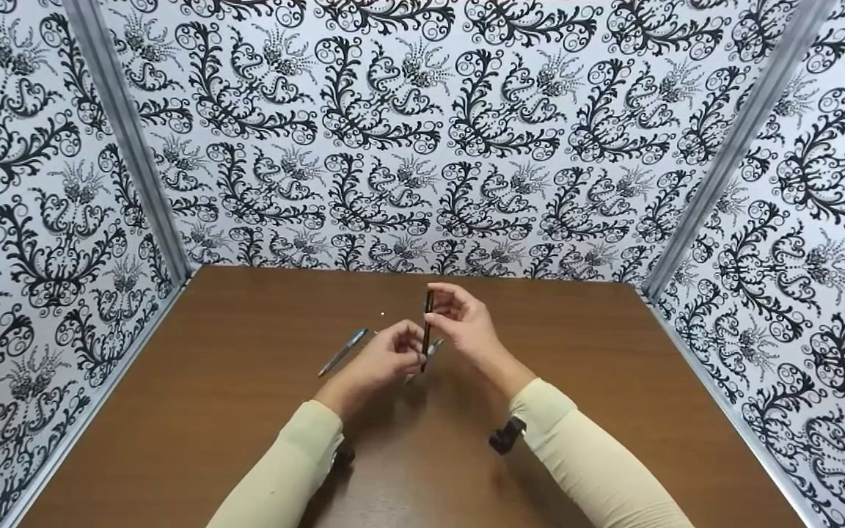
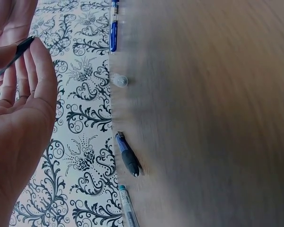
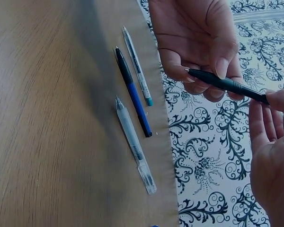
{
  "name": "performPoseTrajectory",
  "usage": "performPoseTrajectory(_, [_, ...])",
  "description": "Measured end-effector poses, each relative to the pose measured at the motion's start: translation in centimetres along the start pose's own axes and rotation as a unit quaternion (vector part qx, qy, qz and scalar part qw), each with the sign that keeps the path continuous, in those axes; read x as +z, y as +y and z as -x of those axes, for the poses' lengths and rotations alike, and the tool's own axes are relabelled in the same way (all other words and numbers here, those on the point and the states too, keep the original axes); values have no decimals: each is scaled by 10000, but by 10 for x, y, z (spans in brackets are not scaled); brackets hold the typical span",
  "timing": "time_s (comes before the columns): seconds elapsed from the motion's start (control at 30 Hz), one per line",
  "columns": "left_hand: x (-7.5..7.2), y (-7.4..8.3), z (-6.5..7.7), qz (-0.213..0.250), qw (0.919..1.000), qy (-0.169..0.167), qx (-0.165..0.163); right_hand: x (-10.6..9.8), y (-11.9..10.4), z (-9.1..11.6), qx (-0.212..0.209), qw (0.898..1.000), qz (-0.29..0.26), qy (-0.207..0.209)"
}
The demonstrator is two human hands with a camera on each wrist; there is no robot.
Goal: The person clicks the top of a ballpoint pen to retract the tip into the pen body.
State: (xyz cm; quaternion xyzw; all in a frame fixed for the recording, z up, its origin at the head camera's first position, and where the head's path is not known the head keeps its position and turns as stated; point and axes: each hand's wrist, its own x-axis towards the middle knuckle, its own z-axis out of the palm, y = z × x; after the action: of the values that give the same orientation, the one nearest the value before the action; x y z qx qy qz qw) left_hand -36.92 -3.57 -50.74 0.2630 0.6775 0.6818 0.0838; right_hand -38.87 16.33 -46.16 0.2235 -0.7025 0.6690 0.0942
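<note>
While left hand pinches dark pen, right hand pinching its upper end

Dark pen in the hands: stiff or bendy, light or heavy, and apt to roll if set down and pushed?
Likely stiff: the dark pen is straight between left hand and right hand. Probably light, given how slim it is. Might roll if nudged, since its body looks round.

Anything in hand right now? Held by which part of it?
A dark pen: the left hand pinches it near the writing tip, the right hand holds its other end.
</note>
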Motion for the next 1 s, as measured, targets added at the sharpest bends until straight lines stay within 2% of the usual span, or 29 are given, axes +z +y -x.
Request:
performPoseTrajectory(0.5, [4,2,-5,-109,9996,180,201,-6,-3,-2,-119,9999,-45,-112])
performPoseTrajectory(1.0, [6,4,-5,-128,9994,244,185,-6,-6,-1,-99,9998,-23,-157])
